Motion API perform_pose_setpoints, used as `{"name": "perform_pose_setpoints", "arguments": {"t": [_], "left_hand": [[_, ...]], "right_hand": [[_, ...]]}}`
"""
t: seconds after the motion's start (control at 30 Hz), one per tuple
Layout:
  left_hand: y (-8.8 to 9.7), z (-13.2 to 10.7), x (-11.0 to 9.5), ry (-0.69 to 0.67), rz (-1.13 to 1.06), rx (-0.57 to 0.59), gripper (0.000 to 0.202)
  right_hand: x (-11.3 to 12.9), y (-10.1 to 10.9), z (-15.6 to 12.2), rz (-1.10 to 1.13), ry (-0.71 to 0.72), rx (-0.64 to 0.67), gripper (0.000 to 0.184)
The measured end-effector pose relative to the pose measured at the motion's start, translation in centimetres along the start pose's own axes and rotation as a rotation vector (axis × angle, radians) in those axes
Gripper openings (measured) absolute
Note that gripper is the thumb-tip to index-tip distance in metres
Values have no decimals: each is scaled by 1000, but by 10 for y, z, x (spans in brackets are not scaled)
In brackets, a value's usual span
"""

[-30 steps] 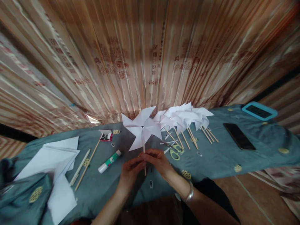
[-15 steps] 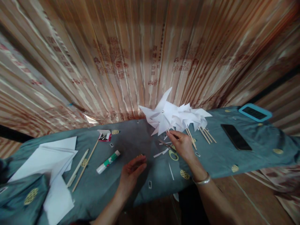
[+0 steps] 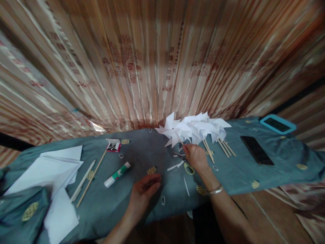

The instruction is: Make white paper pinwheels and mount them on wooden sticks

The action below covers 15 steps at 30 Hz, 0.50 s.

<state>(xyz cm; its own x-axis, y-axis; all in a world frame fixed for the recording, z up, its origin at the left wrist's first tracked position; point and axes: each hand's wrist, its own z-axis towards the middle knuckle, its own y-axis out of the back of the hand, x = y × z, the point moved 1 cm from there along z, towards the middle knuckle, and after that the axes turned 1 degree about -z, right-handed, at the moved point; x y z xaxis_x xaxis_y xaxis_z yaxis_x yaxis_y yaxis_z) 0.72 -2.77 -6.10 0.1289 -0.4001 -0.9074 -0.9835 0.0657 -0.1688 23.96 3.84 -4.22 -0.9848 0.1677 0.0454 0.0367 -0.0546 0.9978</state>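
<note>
My right hand [image 3: 196,157] is closed on the stick of a white paper pinwheel [image 3: 173,130], whose blades lie at the left end of a row of overlapping pinwheels [image 3: 203,127]. Wooden sticks [image 3: 208,151] of the others point toward me. Just beside that hand lie scissors with yellow-green handles [image 3: 188,168], partly covered by it, and thin paper strips [image 3: 175,166]. Over the cloth to the left, my left hand [image 3: 146,189] hovers with nothing in it, fingers loosely curved and thumb apart. Left of it rests a green and white glue stick [image 3: 117,175].
Sheets of white paper [image 3: 59,169] lie at the left, near a pencil [image 3: 83,179] and a bare wooden stick [image 3: 92,176]. A small red box of metal pins [image 3: 113,146] sits behind. At the right are a black phone [image 3: 257,150] and a blue-framed device [image 3: 278,124]. A curtain hangs behind the table.
My right hand has lowered the pinwheel; its blades came down against the row of other pinwheels. My left hand has barely moved.
</note>
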Motion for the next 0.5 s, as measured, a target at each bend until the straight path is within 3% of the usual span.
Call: {"name": "perform_pose_setpoints", "arguments": {"t": [0.5], "left_hand": [[8,-6,6,12,-21,10,33]], "right_hand": [[0,-7,1,-29,-23,5,29]]}}
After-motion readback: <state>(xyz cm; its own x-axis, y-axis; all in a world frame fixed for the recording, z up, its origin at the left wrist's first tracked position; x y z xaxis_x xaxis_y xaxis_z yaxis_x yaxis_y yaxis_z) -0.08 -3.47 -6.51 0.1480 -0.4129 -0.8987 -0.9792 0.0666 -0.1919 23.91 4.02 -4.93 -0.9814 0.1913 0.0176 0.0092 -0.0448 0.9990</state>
